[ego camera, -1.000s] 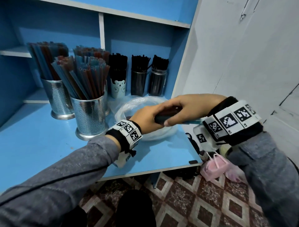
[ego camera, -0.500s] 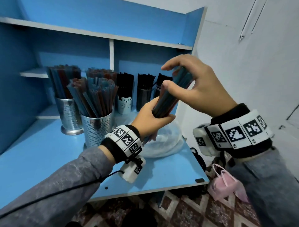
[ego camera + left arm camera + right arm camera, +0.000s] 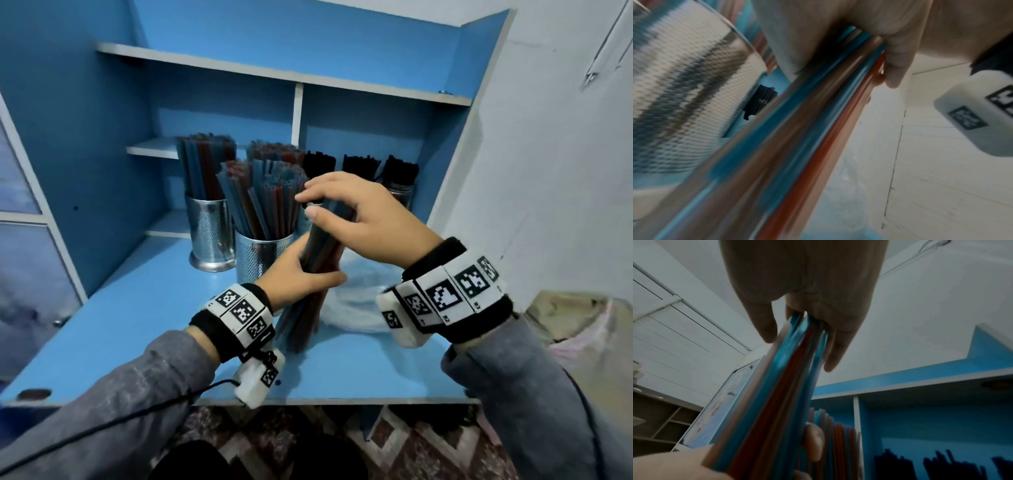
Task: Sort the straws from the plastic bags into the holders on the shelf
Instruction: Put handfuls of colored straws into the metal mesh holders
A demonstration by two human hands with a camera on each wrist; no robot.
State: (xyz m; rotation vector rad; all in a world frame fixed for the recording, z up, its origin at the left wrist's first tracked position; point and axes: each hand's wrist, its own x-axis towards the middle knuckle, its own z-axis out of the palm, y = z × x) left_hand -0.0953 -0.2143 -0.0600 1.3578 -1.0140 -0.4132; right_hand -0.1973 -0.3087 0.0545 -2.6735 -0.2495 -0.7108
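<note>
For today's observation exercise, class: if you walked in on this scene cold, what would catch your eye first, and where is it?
First, the thick bundle of blue and red plastic straws standing upright at the centre, its lower end on the blue shelf board; the left hand grips its middle and the right hand holds its top. Behind it, perforated metal holders bristle with more coloured straws, and black straws fill holders further back.
</note>
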